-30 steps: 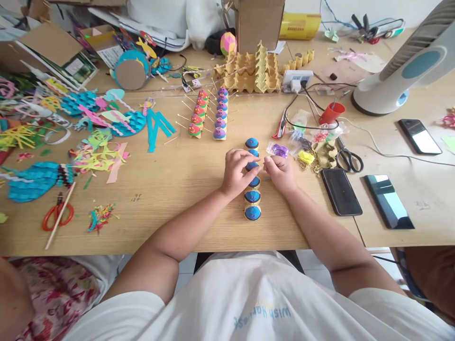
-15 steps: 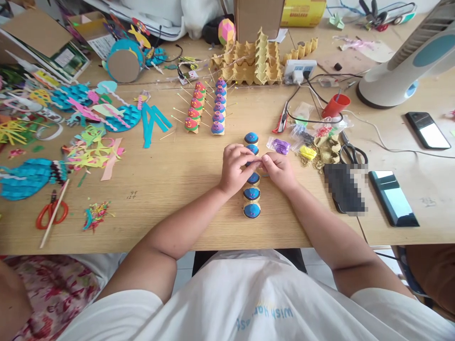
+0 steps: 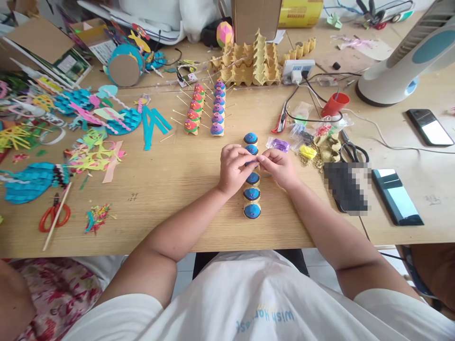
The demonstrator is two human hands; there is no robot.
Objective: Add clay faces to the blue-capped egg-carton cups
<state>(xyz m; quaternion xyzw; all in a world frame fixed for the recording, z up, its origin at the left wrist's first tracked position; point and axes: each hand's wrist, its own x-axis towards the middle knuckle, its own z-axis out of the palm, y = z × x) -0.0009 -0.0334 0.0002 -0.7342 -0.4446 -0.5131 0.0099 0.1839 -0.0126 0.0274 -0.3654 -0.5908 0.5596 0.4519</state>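
A strip of egg-carton cups topped with blue clay [image 3: 252, 193] lies lengthwise in front of me, with small purplish bits on several cups. Over its upper middle, my left hand [image 3: 234, 168] is closed in a pinch, hiding part of a cup. My right hand [image 3: 278, 166] pinches too, its fingertips meeting those of the left. Whatever sits between the fingertips is too small to make out. A bag of purple clay [image 3: 279, 145] lies just beyond my right hand, and yellow clay [image 3: 307, 152] is farther right.
Two decorated carton strips, one red and green [image 3: 194, 112], one purple and blue [image 3: 218, 111], stand farther back. Orange scissors [image 3: 54, 218] and paper scraps [image 3: 95, 161] lie left. At right are a red cup [image 3: 335, 104], black scissors [image 3: 351, 152], phones [image 3: 397, 196] and a white fan [image 3: 398, 71].
Both hands stay pinched together over the strip, with the right fingers shifted slightly left. The whole view has moved a little.
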